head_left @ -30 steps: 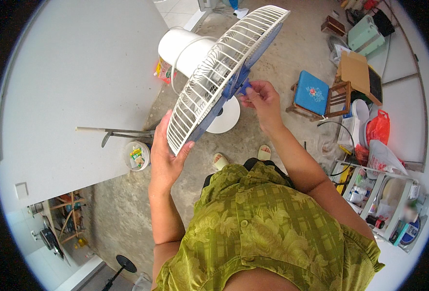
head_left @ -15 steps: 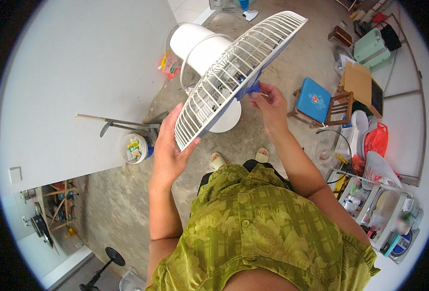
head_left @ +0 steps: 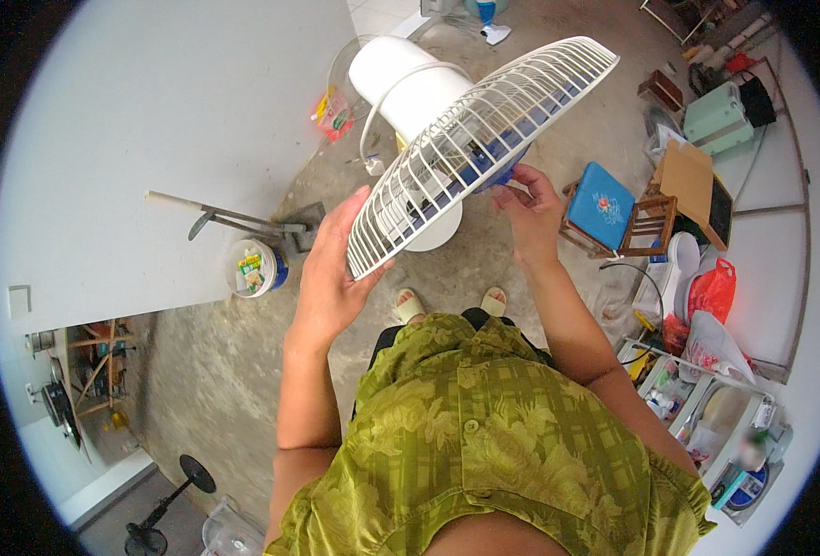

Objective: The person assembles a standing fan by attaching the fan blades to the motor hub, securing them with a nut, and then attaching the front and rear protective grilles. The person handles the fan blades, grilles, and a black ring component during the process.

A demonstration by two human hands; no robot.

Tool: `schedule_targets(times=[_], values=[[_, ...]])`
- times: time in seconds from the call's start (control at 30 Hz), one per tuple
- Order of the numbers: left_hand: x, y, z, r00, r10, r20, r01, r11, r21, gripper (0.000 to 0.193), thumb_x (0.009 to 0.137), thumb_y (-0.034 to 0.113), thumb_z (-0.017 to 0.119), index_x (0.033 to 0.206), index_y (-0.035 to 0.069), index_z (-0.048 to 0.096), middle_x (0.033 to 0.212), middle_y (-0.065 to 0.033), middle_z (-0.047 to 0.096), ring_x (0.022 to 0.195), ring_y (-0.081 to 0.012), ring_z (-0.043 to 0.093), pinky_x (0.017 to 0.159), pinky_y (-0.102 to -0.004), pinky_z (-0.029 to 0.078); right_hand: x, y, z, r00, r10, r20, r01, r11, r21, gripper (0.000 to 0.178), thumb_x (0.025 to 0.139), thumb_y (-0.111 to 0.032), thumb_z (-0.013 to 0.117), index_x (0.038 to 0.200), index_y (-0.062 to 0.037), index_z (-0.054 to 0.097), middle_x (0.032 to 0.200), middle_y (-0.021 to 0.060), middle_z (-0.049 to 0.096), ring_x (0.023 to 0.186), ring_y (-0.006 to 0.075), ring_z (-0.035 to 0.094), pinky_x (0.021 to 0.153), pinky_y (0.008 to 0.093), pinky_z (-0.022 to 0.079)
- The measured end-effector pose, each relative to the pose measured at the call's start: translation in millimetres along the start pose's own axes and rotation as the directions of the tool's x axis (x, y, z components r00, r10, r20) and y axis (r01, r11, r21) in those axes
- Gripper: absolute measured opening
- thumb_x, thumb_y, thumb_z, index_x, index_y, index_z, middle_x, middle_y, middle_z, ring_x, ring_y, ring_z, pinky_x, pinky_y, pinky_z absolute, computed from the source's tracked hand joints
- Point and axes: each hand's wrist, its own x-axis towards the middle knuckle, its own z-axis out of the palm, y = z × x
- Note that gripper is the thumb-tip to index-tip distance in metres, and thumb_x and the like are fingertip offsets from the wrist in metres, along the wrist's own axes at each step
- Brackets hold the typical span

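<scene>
A white electric fan (head_left: 424, 88) stands in front of me, its wire grille (head_left: 396, 213) tilted and blue blades (head_left: 507, 146) showing through it. My left hand (head_left: 331, 269) is wrapped round the near lower rim of the grille. At the middle of the fan's front, my right hand (head_left: 533, 206) has its fingers curled against a small blue knob (head_left: 496, 182); the fingertips are partly hidden. Below the grille the round white base (head_left: 433, 227) rests on the floor. A white cord with a plug (head_left: 374, 165) hangs beside the motor housing.
Left of the fan are a white bucket (head_left: 259, 269) and a metal-legged stand (head_left: 234, 222) by the wall. On the right stand a wooden chair with a blue cushion (head_left: 600, 206), a cardboard box (head_left: 683, 181), a red bag (head_left: 712, 292) and an open-topped drawer unit (head_left: 720, 408).
The fan has shifted slightly right and down in view, with both hands staying at it. The blue blades sit differently behind the grille. My right fingers have curled further at the knob.
</scene>
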Motion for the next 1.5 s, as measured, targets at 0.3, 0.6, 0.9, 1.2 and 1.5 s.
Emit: schedule_targets(times=[0.3,0.6,0.9,1.2,1.5], values=[[0,-1,0,1.000,0.012,0.001,-0.012,1.000,-0.011,0.076,0.071,0.002,0.074,0.137,0.005,0.037,0.139,-0.0140,0.041,0.128,-0.0275,0.041,0.105,-0.0381,0.033,-1,-4,-2,0.997,0.072,-0.026,-0.069,0.992,0.109,0.023,0.092,-0.009,0.056,0.112,0.0026,0.058,0.092,0.0086,0.064,0.080,0.0144,0.063,0.069,0.0267,0.053],[2,2,0,0.999,0.033,-0.030,-0.032,0.999,0.038,0.076,0.069,0.000,0.074,0.136,0.007,0.039,0.132,-0.0152,0.047,0.121,-0.0307,0.047,0.100,-0.0374,0.038,3,4,-5,0.995,0.094,-0.018,-0.091,0.990,0.106,0.028,0.087,-0.004,0.062,0.113,0.0037,0.058,0.100,0.0093,0.064,0.084,0.0145,0.061,0.074,0.0275,0.053],[1,1,-1,1.000,-0.002,0.005,0.002,1.000,0.016,0.077,0.071,0.003,0.075,0.138,0.008,0.036,0.138,-0.0140,0.042,0.127,-0.0282,0.042,0.104,-0.0391,0.034,0,-7,-5,0.991,0.130,0.003,-0.130,0.990,0.047,0.030,0.086,-0.006,0.064,0.114,-0.0001,0.058,0.102,0.0083,0.065,0.087,0.0160,0.065,0.072,0.0259,0.054],[0,-1,-1,1.000,0.010,-0.001,-0.010,1.000,0.005,0.076,0.071,0.002,0.074,0.137,0.008,0.037,0.137,-0.0133,0.043,0.126,-0.0276,0.043,0.104,-0.0390,0.034,-2,-3,-5,0.991,0.132,-0.016,-0.127,0.975,0.180,0.024,0.091,-0.005,0.055,0.114,0.0021,0.058,0.099,0.0093,0.064,0.084,0.0170,0.066,0.067,0.0269,0.054],[1,1,0,1.000,-0.001,0.003,0.001,1.000,-0.006,0.075,0.072,0.003,0.073,0.137,0.007,0.036,0.137,-0.0134,0.043,0.127,-0.0277,0.042,0.105,-0.0392,0.033,2,-1,-4,0.990,0.141,-0.028,-0.136,0.981,0.140,0.026,0.089,-0.007,0.061,0.112,0.0029,0.058,0.095,0.0074,0.064,0.079,0.0138,0.062,0.071,0.0272,0.053]])
